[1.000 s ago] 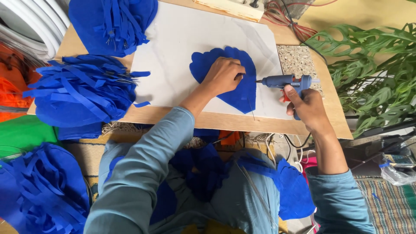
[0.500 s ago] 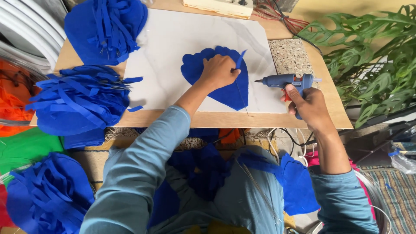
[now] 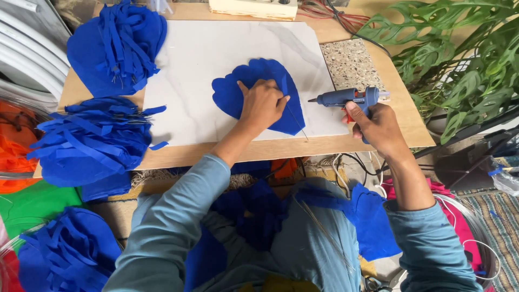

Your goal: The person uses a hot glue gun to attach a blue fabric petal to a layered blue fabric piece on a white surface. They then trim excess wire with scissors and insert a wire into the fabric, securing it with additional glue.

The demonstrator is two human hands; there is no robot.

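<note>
A blue petal-shaped cloth piece [image 3: 232,94] lies on a white marble-look slab [image 3: 205,59] on a wooden board. My left hand [image 3: 262,103] presses down on the cloth and pinches a thin wire [image 3: 296,121] against its right side. My right hand [image 3: 378,127] holds a blue glue gun [image 3: 348,98] just right of the slab, its nozzle pointing left toward the cloth and a short gap away from it.
Piles of blue cloth strips and petals lie at the back left [image 3: 116,46], the left [image 3: 89,143] and the lower left [image 3: 65,254]. Orange cloth [image 3: 13,146] and green cloth [image 3: 32,203] sit at the left edge. A leafy plant [image 3: 459,65] stands at the right. A speckled tile [image 3: 351,65] adjoins the slab.
My left hand has stayed pressed on the blue petal. My right hand with the glue gun has kept beside the slab, nozzle toward the cloth. The view has shifted slightly.
</note>
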